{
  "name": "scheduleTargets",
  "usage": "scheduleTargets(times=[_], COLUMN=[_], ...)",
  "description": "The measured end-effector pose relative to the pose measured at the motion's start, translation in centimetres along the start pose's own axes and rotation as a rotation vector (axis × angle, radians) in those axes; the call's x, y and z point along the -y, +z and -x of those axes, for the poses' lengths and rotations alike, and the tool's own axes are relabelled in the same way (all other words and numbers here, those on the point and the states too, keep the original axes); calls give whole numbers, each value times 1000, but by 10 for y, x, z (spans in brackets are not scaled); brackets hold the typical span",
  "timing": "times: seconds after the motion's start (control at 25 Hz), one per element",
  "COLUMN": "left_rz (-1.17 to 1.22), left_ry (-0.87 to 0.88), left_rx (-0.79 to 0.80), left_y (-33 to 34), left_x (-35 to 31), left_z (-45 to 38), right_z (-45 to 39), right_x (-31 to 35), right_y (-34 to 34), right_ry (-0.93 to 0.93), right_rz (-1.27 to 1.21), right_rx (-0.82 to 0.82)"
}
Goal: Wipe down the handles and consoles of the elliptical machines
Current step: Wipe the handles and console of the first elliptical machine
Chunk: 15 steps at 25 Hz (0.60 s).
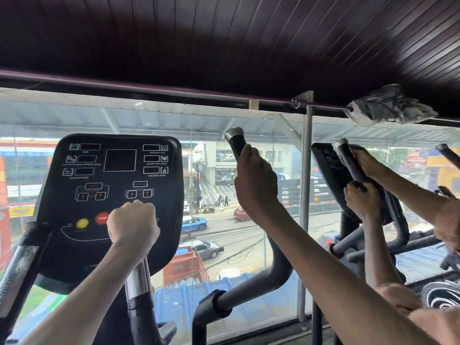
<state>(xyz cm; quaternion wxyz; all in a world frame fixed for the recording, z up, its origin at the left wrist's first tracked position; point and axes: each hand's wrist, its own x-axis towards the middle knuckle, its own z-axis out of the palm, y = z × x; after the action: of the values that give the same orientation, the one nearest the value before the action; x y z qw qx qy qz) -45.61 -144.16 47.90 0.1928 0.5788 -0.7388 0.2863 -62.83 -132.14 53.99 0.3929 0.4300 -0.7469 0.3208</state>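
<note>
The black console point(112, 175) of the nearest elliptical fills the left centre, its screens dark, with a red STOP button point(101, 217) low on it. In front of its lower edge, my left hand point(133, 225) is a closed fist around the top of a chrome and black inner handle point(139, 282). My right hand point(256, 185) is wrapped around the black right swing handle point(235, 140) just below its silver cap. Neither hand shows a cloth. A crumpled grey cloth point(388, 105) hangs bunched on the overhead rail at upper right.
The left swing handle point(22, 257) rises at the far left. Another person's two hands point(363, 200) grip a handle point(348, 160) of the second elliptical on the right, in front of its console point(326, 160). A glass wall point(249, 232) stands right behind the machines.
</note>
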Motion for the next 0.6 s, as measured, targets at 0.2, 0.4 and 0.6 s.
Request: scheduleTargets(times=[0.2,0.4,0.6], left_rz=[33,44,32], left_ry=[-2,-4,9], left_rx=[13,7,16], left_y=[-2,-3,-4], left_x=[-2,-3,0], left_z=[1,2,0], right_z=[-45,-14,-8], right_x=[9,8,-11], right_y=[-11,12,6], right_ry=[192,-119,-298], right_rz=[-277,-44,40], right_rx=[16,-59,80])
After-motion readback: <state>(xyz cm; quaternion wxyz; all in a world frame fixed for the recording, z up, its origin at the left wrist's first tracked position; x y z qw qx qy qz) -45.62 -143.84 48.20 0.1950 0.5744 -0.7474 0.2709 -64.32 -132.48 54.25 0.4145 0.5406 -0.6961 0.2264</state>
